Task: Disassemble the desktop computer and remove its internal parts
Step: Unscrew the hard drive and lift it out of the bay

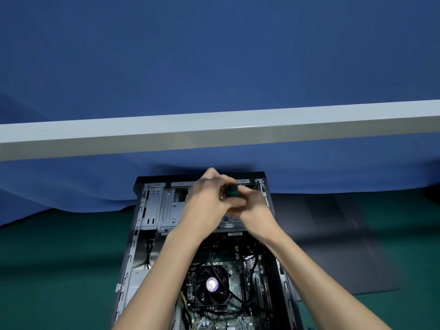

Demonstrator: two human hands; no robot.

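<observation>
The left hand (207,198) curls round a dark green screwdriver (231,191) handle; the right hand (253,210) curls its fingers against it too. Both hang over the cage (166,210) at the far end of the open case (137,225). The fan (212,285) shows between the forearms; the panel (333,246) lies right of the right hand

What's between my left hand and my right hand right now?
A dark green tool handle, probably a screwdriver's. Both the left hand and the right hand grip it above the metal drive cage. The head view shows it.
</observation>
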